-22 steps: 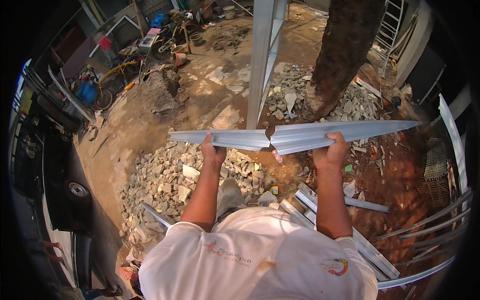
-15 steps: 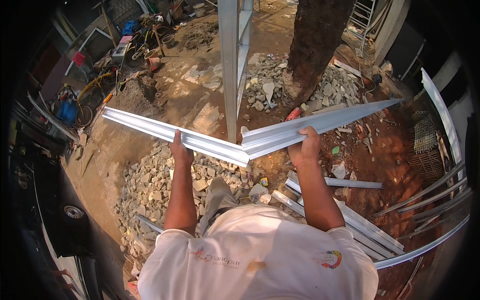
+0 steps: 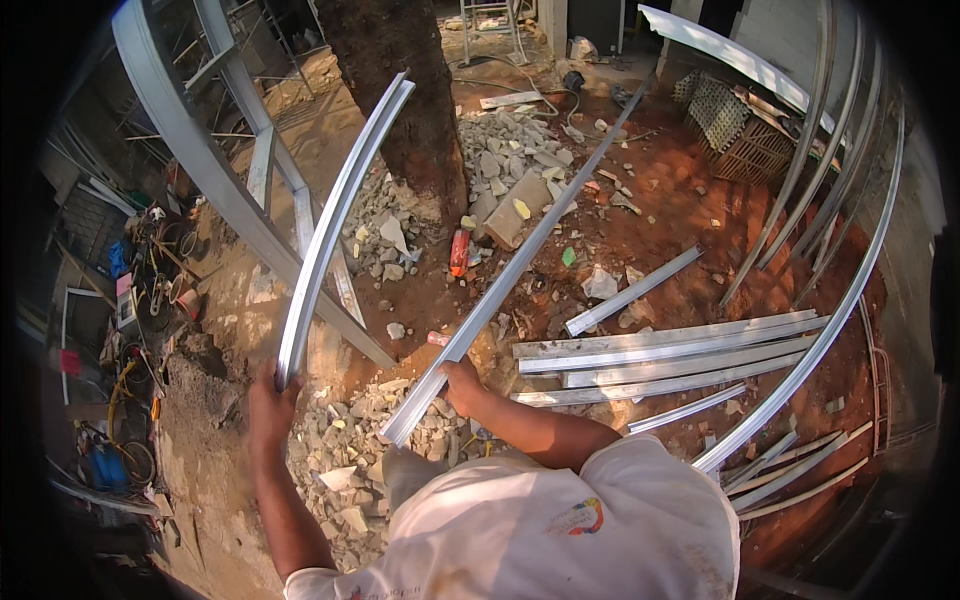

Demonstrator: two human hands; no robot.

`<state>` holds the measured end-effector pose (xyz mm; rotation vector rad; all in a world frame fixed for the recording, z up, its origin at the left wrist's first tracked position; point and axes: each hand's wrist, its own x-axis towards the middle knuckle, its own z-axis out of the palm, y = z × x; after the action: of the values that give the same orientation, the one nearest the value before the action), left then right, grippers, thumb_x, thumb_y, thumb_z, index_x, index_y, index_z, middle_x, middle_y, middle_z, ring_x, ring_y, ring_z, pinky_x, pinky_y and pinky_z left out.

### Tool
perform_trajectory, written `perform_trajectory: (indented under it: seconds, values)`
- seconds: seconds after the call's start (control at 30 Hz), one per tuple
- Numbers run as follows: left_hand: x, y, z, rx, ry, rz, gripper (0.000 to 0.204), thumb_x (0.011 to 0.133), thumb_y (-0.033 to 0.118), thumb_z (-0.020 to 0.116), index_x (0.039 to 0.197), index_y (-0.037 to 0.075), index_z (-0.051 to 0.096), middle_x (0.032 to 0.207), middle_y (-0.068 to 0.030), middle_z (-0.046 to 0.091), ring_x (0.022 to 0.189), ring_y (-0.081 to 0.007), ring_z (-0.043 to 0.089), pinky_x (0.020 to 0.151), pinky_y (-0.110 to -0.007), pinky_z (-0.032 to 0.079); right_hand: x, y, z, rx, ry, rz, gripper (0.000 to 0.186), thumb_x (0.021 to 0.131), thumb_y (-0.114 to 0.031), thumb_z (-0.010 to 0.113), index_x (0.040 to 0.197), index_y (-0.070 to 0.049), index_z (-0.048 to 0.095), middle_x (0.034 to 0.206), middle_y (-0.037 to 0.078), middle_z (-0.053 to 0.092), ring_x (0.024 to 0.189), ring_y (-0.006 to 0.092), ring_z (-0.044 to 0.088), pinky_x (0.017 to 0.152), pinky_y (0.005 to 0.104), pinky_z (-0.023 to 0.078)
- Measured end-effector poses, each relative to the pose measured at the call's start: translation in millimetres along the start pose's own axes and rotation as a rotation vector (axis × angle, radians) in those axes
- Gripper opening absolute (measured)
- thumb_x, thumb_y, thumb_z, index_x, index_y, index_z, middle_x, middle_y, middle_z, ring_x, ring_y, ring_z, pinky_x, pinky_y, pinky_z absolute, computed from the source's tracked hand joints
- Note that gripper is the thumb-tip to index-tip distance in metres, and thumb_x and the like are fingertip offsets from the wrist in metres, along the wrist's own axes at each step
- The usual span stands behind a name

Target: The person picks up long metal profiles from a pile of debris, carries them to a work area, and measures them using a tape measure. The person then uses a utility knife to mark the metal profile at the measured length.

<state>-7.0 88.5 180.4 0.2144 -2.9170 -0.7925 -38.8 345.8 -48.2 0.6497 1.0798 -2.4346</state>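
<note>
My left hand (image 3: 272,408) is closed around the lower end of a shorter silver metal channel (image 3: 325,235), which stands up steeply in front of me. My right hand (image 3: 462,388) grips a long silver metal channel (image 3: 540,240) near its closer end. That piece slants away to the far right, and its tip stretches out over the reddish ground. The two channels are apart, their near ends above a heap of broken rubble (image 3: 350,455).
A metal ladder (image 3: 265,180) stands at the left, close to the shorter channel. Behind is a tree trunk (image 3: 395,110) with rubble and a red tool (image 3: 459,253) at its foot. More metal channels (image 3: 680,345) lie to the right, near a wicker basket (image 3: 760,150).
The channels' touching ends have separated. The left one has swung from lying leftward to pointing up and away; the right one's near end has come closer. My view has turned to the right.
</note>
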Motion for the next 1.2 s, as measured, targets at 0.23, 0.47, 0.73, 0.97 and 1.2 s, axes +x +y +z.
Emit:
perform_trajectory:
  seconds: [0.23, 0.47, 0.73, 0.97, 1.2]
  values:
    - [36.0, 29.9, 135.5, -0.389, -0.628, 0.026, 0.036, 0.082, 0.02, 0.071, 0.107, -0.004, 0.063, 0.09, -0.0104, 0.066, 0.081, -0.018, 0.058, 0.078, -0.032, 0.046, 5.2, 26.5, -20.9, -0.026, 0.103, 0.107, 0.039, 0.085, -0.014, 0.057, 0.12, -0.007, 0.042, 0.105, 0.013, 0.054, 0.094, 0.0276, 0.06, 0.076, 0.0482, 0.053]
    - [37.2, 60.9, 257.0, -0.564, -0.898, -0.096, 0.053, 0.087, 0.038, 0.068, 0.119, -0.003, 0.061, 0.108, -0.0144, 0.066, 0.095, -0.02, 0.061, 0.085, -0.036, 0.047, 0.7, 29.2, -37.0, 0.332, -0.143, 0.06, 0.052, 0.096, -0.054, 0.042, 0.119, -0.009, 0.053, 0.095, 0.006, 0.064, 0.083, 0.0187, 0.066, 0.07, 0.0335, 0.057]
    - [39.2, 61.7, 284.8, -0.537, -0.964, -0.122, 0.066, 0.088, 0.036, 0.067, 0.136, -0.003, 0.042, 0.123, -0.0143, 0.058, 0.111, -0.024, 0.054, 0.099, -0.037, 0.04, -18.6, 36.6, -56.3, 0.488, -0.208, 0.101, 0.081, 0.088, -0.074, 0.035, 0.136, -0.009, 0.041, 0.123, 0.007, 0.055, 0.112, 0.0213, 0.055, 0.094, 0.0397, 0.046]
    - [47.3, 60.4, 292.2, -0.422, -1.024, 0.03, 0.072, 0.085, 0.035, 0.069, 0.139, -0.002, 0.04, 0.132, -0.0146, 0.05, 0.121, -0.0241, 0.046, 0.104, -0.037, 0.035, -10.6, 48.1, -48.9, 0.448, -0.235, 0.015, 0.071, 0.077, -0.031, 0.077, 0.132, -0.005, 0.041, 0.117, 0.009, 0.055, 0.108, 0.0227, 0.054, 0.094, 0.0374, 0.043]
    - [57.4, 31.4, 325.5, -0.52, -1.079, 0.08, 0.039, 0.09, 0.037, 0.063, 0.108, 0.002, 0.062, 0.1, -0.005, 0.06, 0.091, -0.0153, 0.055, 0.081, -0.03, 0.045, 2.6, 70.3, -57.4, 0.241, -0.166, -0.248, 0.042, 0.083, -0.011, 0.064, 0.121, 0.001, 0.049, 0.105, 0.008, 0.059, 0.098, 0.0178, 0.055, 0.088, 0.0337, 0.044]
